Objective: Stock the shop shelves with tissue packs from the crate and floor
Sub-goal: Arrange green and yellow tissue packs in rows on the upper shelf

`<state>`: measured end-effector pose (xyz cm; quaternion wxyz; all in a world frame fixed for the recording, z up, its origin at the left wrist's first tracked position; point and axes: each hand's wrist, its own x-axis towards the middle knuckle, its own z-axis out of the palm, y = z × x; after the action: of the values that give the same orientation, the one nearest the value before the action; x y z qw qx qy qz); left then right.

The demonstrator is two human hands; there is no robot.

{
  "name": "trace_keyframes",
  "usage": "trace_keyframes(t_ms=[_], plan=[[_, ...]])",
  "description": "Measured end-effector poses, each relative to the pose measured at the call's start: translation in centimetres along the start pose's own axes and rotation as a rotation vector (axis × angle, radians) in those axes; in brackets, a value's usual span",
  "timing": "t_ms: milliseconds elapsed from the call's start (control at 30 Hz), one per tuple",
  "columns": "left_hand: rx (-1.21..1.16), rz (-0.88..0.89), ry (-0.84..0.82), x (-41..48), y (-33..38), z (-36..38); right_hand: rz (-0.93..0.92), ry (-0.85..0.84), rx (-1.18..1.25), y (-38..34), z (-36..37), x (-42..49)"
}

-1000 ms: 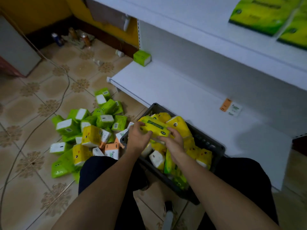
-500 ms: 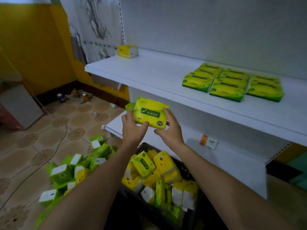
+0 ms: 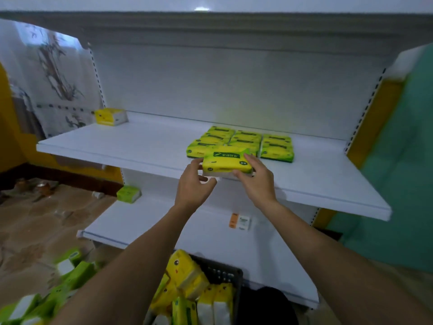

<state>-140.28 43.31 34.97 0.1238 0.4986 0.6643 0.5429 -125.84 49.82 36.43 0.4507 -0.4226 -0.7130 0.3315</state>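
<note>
I hold a yellow-green tissue pack (image 3: 225,161) flat between both hands at the front edge of the middle white shelf (image 3: 140,146). My left hand (image 3: 193,186) holds its left end, with the thumb under it. My right hand (image 3: 257,181) grips the right end, thumb on top. Just behind the pack, several like packs (image 3: 276,146) lie in rows on the shelf. The dark crate (image 3: 225,275) below my arms holds several yellow packs. More green packs (image 3: 70,273) lie blurred on the floor at the lower left.
A yellow pack (image 3: 110,116) sits at the shelf's back left corner. On the lower shelf (image 3: 164,221) lie a green pack (image 3: 128,194) at the far left and an orange-and-white price tag (image 3: 239,221). A third shelf runs overhead. Small clutter lies by the far left wall.
Both hands lifted the pack out of the crate, raised it and carried it forward to the middle shelf's front edge. My view rose from the floor to the shelves.
</note>
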Motion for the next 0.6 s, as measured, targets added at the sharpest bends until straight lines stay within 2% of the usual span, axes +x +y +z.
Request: trace_keyframes(t_ms=[200, 333, 600], plan=[[0.011, 0.077, -0.165, 0.7, 1.4, 5.7, 0.072, 0.13, -0.095, 2.9, -5.9, 1.3], [0.114, 0.081, -0.259, 1.7, 1.3, 8.2, 0.129, 0.182, -0.15, 5.1, -8.6, 2.2], [0.435, 0.186, -0.275, 3.9, -1.5, 11.0, 0.285, 0.223, -0.247, 10.6, -10.5, 3.8]])
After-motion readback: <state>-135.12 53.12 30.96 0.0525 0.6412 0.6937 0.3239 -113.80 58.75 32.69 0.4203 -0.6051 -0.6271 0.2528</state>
